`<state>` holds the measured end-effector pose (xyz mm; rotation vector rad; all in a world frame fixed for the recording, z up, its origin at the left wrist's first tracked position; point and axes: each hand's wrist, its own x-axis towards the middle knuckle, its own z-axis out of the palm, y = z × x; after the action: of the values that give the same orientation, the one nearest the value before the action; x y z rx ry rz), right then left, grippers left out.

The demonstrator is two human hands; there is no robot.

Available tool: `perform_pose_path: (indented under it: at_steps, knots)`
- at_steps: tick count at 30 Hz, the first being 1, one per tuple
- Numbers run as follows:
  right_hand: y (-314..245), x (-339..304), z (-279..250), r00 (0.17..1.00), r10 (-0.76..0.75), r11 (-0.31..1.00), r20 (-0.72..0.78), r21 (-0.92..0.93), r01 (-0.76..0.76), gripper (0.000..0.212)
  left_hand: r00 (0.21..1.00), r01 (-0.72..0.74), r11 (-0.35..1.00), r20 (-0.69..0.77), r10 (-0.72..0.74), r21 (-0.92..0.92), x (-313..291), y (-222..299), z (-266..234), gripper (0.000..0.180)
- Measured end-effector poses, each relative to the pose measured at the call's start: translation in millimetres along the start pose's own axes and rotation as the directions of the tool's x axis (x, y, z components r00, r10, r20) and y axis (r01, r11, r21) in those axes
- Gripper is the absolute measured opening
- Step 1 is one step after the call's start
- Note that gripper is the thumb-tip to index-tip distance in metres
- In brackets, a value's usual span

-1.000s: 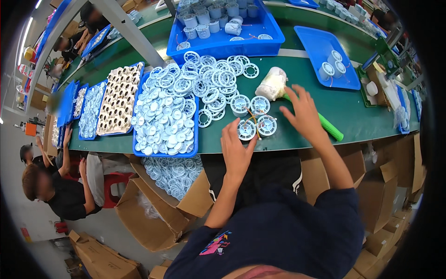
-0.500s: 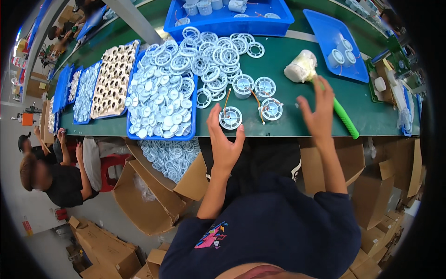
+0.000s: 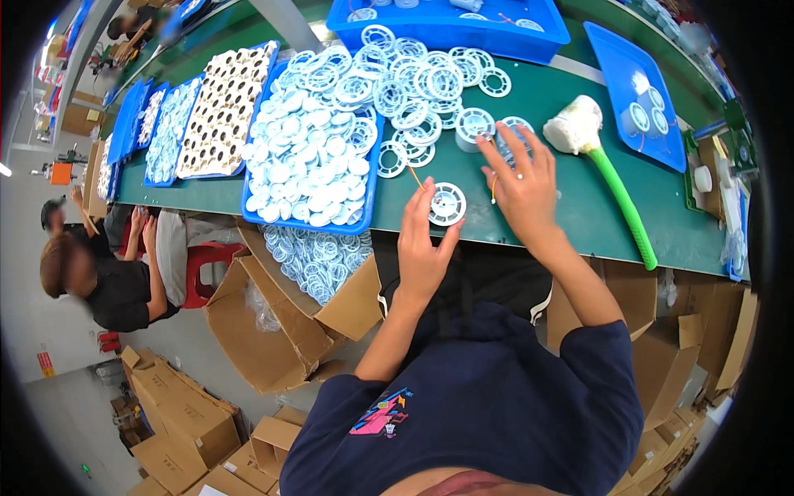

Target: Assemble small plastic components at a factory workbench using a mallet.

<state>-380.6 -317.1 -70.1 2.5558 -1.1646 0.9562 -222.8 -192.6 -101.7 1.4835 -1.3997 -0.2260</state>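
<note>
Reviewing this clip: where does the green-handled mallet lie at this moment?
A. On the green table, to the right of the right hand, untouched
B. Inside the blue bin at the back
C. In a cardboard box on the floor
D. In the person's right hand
A: the mallet lies on the green table, apart from the right hand, which rests over a white round part, and no fingers touch its handle.
</note>
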Motion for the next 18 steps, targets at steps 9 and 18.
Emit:
perform_pose_path:
  at_steps: [9,18]
  knots:
    - [-67.8,89.8,-4.4,0.943,-0.315,0.776,0.103,0.6,0.193,0.023,0.98,0.197,0.976,-0.02,-0.199,-0.09,1.3,17.1,5.5,0.069]
    - [-93.6,113.9,71.3,0.816,-0.496,0.72,0.295,0.665,0.197,0.021,0.948,0.298,0.947,-0.079,-0.309,-0.121,2.0,18.5,17.5,0.064]
